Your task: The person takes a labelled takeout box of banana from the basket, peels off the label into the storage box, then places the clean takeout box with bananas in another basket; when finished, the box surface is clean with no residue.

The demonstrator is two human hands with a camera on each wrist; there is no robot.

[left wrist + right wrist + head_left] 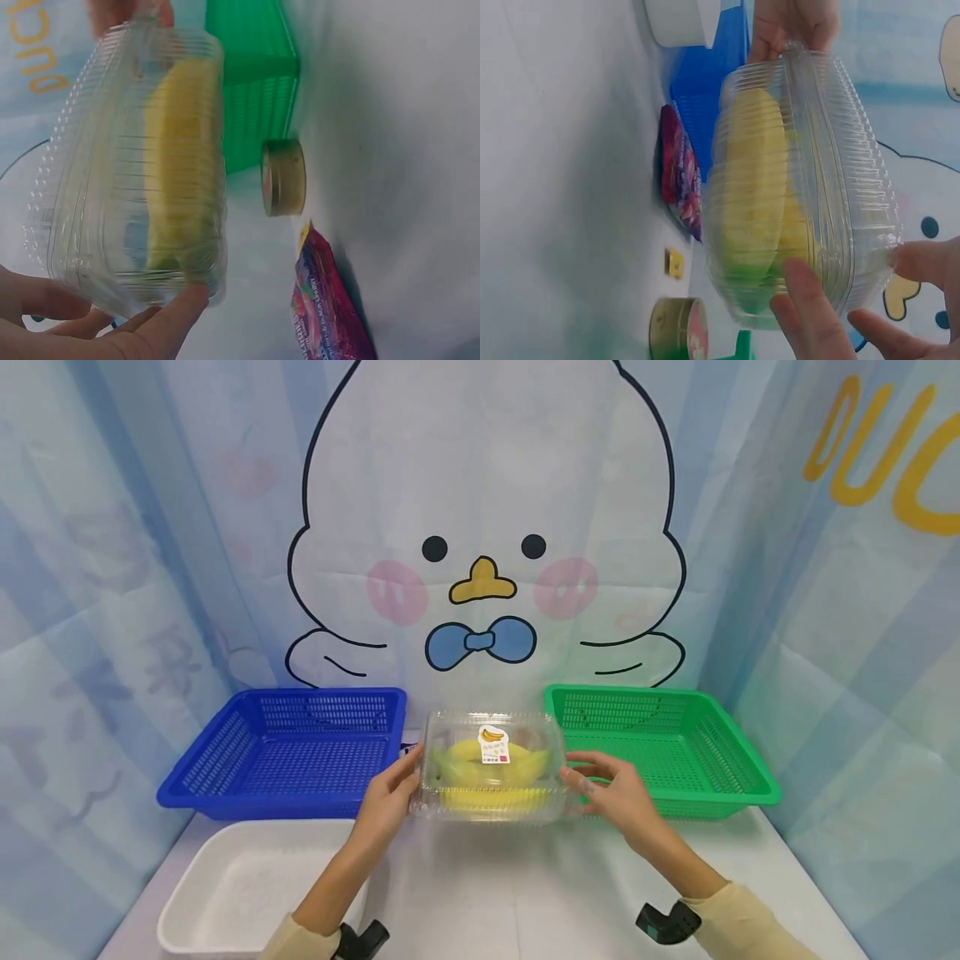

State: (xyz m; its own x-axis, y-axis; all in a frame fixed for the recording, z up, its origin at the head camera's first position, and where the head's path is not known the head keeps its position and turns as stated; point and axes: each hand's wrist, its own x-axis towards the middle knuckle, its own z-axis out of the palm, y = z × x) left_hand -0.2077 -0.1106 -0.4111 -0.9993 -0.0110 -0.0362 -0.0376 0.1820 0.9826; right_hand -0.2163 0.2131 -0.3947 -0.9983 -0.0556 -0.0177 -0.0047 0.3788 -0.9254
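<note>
Only wrist views show an apparent tin [288, 178] beyond the container [457, 728].

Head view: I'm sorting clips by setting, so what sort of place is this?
Probably a small curtained-off tabletop booth: cartoon-printed curtains hang behind and on both sides of a white table, with a blue basket and green basket.

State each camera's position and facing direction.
Head: on the head, facing forward and down at the container; left hand, right hand and forearms show.
Left wrist: on that wrist, facing the container; left hand near, right hand beyond.
Right wrist: on that wrist, facing the container; right hand near, left beyond.
Both wrist views show the tin and packet.
</note>
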